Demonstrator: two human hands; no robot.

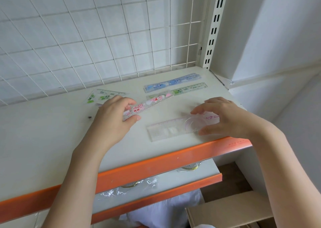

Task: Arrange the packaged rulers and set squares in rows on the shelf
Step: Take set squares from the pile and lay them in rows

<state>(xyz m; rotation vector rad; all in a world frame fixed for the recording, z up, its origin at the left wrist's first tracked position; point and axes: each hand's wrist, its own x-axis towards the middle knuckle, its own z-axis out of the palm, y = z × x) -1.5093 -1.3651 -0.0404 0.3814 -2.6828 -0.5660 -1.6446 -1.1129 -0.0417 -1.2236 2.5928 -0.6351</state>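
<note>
Shelf [43, 132], cream, orange front edge. Nearest: clear pink-printed packaged ruler [166, 130] flat by the front edge, its right end pinched by right hand [224, 118]. Left hand [114, 116] grips pink ruler [147, 104], lying diagonally, by its near end. Behind: green ruler [189, 89], then blue ruler [172, 82], parallel. Far left: green set square [104, 95]. Wire grid [104, 36] backs the shelf.

Glossy clear plastic rulers [175, 88] lie on a matt, seemingly painted-metal shelf [52, 132] backed by wire mesh [104, 36].
</note>
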